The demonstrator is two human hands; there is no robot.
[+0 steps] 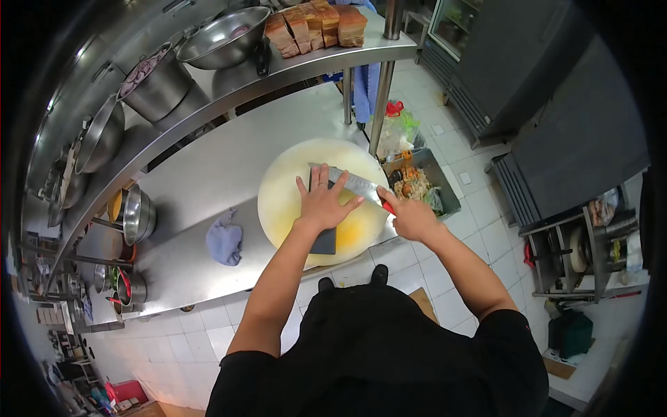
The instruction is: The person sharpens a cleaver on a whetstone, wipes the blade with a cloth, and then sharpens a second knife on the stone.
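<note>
On a round board (292, 182) at the counter's near edge, a dark whetstone (324, 240) lay under a cleaver (353, 182) — the left hand (321, 203) pressed flat on the blade, fingers spread, while the right hand (411, 217) was clamped around the red handle. A blue cloth (225, 240) sat left of the board, a scrap bin (445, 187) right. Beyond, the shelf (313, 64) carried a steel bowl (222, 38) and cut meat slabs (316, 26).

No readable text, labels, brands or numbers anywhere. Nothing legible on the far shelf or on the right racks.
</note>
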